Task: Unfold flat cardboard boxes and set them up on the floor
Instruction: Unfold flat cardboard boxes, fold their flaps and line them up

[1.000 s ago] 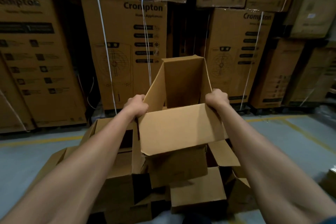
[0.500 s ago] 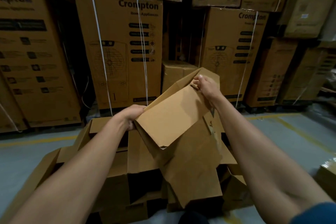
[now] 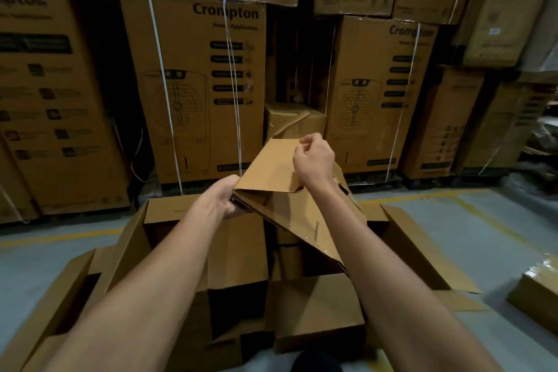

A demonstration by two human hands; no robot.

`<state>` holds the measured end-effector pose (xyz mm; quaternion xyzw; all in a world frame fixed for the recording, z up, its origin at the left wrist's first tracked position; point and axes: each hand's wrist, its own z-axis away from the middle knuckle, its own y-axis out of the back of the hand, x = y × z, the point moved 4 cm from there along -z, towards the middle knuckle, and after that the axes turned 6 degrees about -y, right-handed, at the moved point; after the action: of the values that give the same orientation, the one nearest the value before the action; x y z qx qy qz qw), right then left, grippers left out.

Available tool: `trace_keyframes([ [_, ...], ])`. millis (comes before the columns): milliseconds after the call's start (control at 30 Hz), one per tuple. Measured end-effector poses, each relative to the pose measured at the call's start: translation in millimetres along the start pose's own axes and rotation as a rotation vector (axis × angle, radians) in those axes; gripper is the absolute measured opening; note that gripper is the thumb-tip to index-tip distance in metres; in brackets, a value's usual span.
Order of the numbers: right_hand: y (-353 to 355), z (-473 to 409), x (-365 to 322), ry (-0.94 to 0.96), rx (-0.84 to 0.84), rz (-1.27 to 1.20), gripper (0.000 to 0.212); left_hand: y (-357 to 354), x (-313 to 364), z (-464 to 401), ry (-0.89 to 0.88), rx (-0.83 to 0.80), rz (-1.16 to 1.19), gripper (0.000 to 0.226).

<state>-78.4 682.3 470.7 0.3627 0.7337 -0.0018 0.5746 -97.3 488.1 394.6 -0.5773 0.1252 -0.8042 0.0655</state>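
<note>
L hand (image 3: 225,199) clamped on box (image 3: 271,172) near corner, R hand (image 3: 312,160) pinching top flap: fold flap fully w/ corner braced, above floor pile (image 3: 238,254).

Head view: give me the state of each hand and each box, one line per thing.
Left hand: closed on the held box's near corner.
Right hand: pinching the top flap's far edge.
Held box: lifted, tilted, partly collapsed, flap folded over.
Floor boxes: opened, upright, clustered together, flaps up.
Strapped cartons: sealed, stacked behind.
</note>
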Motion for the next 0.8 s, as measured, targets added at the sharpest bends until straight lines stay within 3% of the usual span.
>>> trace_keyframes([
  [33, 5, 11, -1, -0.04, -0.012, 0.006, 0.013, 0, 0, -1, -0.005, 0.01, 0.005, 0.029],
  [100, 9, 35, 3, -0.212, -0.19, -0.049, 0.035, -1, -2, -3, 0.003, 0.029, 0.001, 0.03],
  [267, 11, 88, 41, -0.722, -0.943, -0.185, 0.085, -9, -9, -1, 0.02, 0.042, -0.051, 0.032],
  [333, 10, 95, 68, -0.822, -1.119, -0.284, 0.106, -8, -12, -2, 0.02, 0.061, -0.028, 0.033],
  [400, 4, 101, 93, -0.944, -1.171, -0.486, 0.127, -5, -18, -8, 0.046, 0.081, -0.015, 0.031],
  [467, -6, 107, 112, -1.103, -1.053, -0.816, 0.145, -4, -24, -10, 0.06, 0.092, -0.01, 0.03],
  [533, -22, 116, 127, -1.216, -0.83, -1.097, 0.144, -6, -31, -14, 0.053, 0.1, -0.004, 0.033],
  [667, -45, 115, 161, -1.179, -0.191, -1.287, 0.092, -5, -34, -14, 0.091, 0.117, 0.024, 0.034],
  [733, -44, 103, 164, -1.109, -0.054, -1.359, 0.064, -1, -32, -14, 0.108, 0.115, 0.016, 0.034],
  [800, -41, 89, 158, -1.062, -0.017, -1.404, 0.049, 4, -29, -16, 0.109, 0.118, 0.015, 0.037],
])
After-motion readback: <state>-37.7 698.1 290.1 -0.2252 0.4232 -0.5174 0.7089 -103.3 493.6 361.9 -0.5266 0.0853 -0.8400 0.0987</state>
